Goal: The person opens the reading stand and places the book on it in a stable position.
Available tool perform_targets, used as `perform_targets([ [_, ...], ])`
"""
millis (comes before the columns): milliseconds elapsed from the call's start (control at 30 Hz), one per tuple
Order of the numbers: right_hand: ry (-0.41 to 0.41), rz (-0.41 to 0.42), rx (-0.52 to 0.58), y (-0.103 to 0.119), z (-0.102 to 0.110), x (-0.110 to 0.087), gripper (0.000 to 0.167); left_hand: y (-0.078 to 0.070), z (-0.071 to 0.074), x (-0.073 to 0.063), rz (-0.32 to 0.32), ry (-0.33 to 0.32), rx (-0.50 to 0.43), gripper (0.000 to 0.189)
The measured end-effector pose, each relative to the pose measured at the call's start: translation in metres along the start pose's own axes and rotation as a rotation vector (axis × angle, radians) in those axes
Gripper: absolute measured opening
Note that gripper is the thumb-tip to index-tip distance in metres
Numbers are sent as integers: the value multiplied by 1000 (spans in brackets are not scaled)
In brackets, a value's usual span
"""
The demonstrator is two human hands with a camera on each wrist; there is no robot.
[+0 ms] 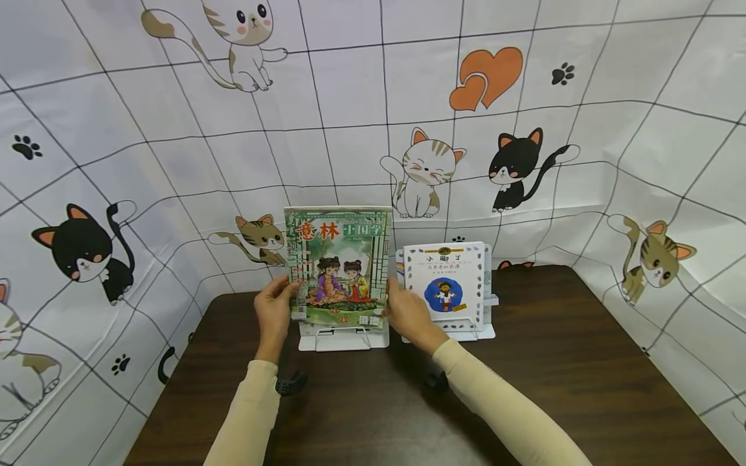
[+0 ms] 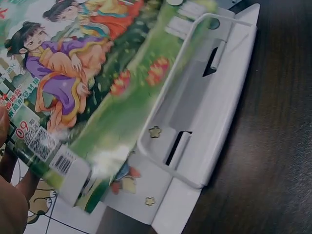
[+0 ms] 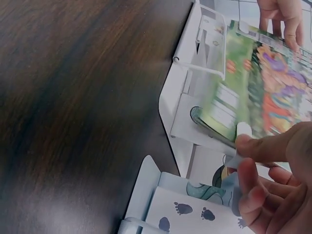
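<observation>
A green magazine (image 1: 340,272) with two illustrated children on its cover stands upright against a white book stand (image 1: 344,340). My left hand (image 1: 274,314) holds its left edge, with the thumb on the front. At the opposite edge, my right hand (image 1: 410,314) pinches the magazine low down; in the right wrist view its thumb lies by a small white tab (image 3: 243,129) over the cover. Another white tab (image 2: 75,180) overlaps the lower left corner in the left wrist view. The stand's wire front bar (image 2: 161,87) crosses the cover's bottom.
Close on the right, a white picture book (image 1: 445,278) with a blue circle on its cover sits on a second stand (image 1: 484,334). Both stands are on a dark wooden table (image 1: 361,414). Behind them hangs a white gridded cloth (image 1: 344,97) with cartoon cats.
</observation>
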State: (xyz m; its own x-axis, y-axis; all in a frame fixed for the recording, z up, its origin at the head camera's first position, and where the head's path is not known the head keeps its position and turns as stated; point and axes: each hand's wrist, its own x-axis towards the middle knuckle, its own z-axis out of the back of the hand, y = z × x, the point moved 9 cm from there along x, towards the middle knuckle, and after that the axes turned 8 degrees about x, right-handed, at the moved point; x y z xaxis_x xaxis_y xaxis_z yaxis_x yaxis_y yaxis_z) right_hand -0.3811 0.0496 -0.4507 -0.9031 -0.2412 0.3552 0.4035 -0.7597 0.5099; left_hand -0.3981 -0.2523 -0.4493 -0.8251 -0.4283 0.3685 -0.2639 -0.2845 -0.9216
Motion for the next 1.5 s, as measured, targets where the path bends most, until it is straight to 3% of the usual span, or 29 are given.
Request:
perform_targets([
  [133, 24, -33, 51, -3, 0, 1, 34, 6, 0, -4, 9, -2, -2, 31],
  [300, -62, -30, 97, -1, 10, 5, 18, 12, 0, -8, 18, -16, -30, 30],
  [500, -154, 20, 110, 3, 22, 11, 14, 15, 0, -10, -9, -12, -34, 30],
  [667, -186, 63, 90, 7, 29, 14, 12, 9, 0, -13, -41, -5, -14, 27],
  [800, -204, 75, 79, 7, 31, 14, 12, 14, 0, -13, -42, 20, 24, 25],
  [1033, -213, 89, 68, 5, 30, 13, 13, 23, -1, -12, -8, 62, 137, 27],
  [1233, -178, 33, 84, 0, 27, 14, 11, 23, -3, -13, 10, 99, 206, 30],
  [1500, -138, 3, 135, -2, 23, 14, 16, 27, -5, -19, 50, 182, 151, 36],
])
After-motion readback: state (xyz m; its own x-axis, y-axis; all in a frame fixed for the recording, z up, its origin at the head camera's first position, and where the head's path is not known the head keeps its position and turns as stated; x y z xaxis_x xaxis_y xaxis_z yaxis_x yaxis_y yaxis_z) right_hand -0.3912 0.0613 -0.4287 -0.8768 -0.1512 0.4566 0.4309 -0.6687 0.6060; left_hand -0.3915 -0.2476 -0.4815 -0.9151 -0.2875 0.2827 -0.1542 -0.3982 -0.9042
